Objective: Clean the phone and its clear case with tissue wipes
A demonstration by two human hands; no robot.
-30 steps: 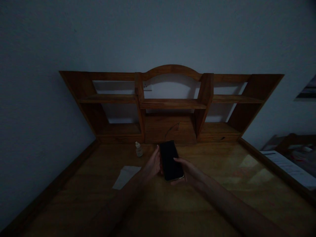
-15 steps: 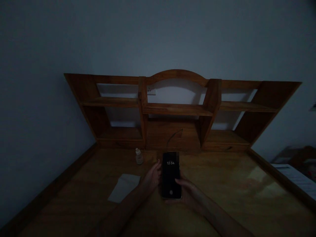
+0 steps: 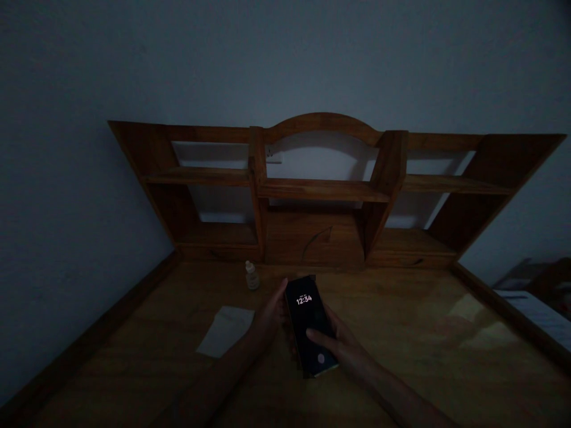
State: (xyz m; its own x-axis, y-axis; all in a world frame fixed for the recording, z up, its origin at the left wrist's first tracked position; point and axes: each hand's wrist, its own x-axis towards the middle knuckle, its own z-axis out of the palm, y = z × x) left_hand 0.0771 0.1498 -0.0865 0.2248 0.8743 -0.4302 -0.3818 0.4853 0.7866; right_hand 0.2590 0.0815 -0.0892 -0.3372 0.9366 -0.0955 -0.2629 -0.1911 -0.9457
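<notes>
The smartphone is between the two hands, above the wooden desk, tilted, with its lit screen showing 12:34. The right hand pinches it: the thumb lies across the screen, the other fingers go behind. The left hand is at the left edge, its thumb near the upper corner; its fingers are partly hidden, so I cannot tell how firmly they hold. A small dropper bottle stands upright near the left hand; its content I cannot tell. Behind, the wooden desk hutch has open compartments and, low at the right, a closed drawer.
</notes>
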